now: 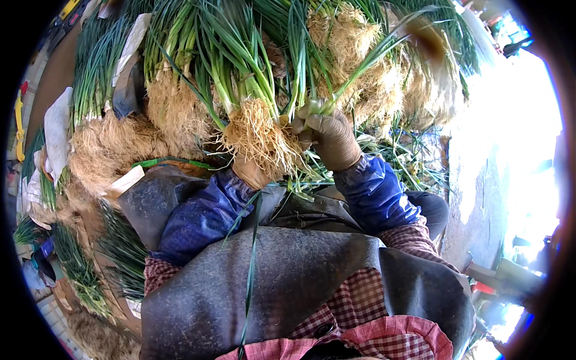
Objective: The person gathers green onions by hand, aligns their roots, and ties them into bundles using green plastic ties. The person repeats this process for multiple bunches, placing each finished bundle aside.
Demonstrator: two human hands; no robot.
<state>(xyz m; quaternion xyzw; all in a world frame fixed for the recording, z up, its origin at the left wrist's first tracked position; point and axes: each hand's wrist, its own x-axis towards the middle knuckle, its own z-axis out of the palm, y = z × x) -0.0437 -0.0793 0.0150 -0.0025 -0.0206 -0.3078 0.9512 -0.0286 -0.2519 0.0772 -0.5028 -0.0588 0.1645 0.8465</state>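
My left hand (252,172), in a tan glove, is closed under a bunch of green onions (237,78). Its pale, stringy roots (259,133) hang over the hand and hide most of the fingers. Just to the right, my right hand (331,137), gloved too, pinches a few green onion stalks (354,75) whose leaves slant up to the right. The fingertips of that hand come close beside the bunch's roots. Blue sleeve covers (207,210) reach down both forearms, and a dark apron (258,282) lies over my lap.
More green onions with bushy roots (111,141) are heaped at the left and far side, and another pile (366,78) stands behind my right hand. Loose leaf scraps (414,165) litter the ground to the right. Pale cloth strips (58,132) lie among the left bundles.
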